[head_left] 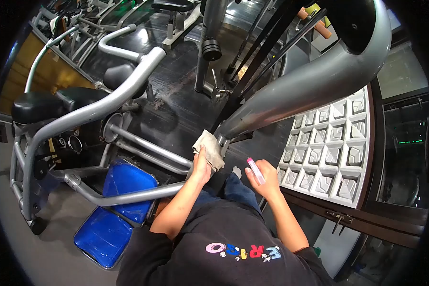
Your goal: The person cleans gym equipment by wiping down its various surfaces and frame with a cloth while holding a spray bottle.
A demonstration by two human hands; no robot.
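Observation:
My left hand [201, 168] is closed on a crumpled beige cloth [209, 148], thumb on top. The cloth is close to the lower end of a thick grey machine tube [276, 97]; whether they touch I cannot tell. In my right hand [268, 182] is a small clear bottle with a pink top [255, 170], tilted up and to the left, my fingers wrapped round it. Its lower part is partly hidden by the hand.
On the left stands a grey-framed exercise machine [95, 112] with black pads. A blue chair [105, 236] sits below its frame tube. To the right is a white panel of square recesses [326, 155] beside a dark-framed window [400, 152]. More gym equipment [174, 21] fills the back.

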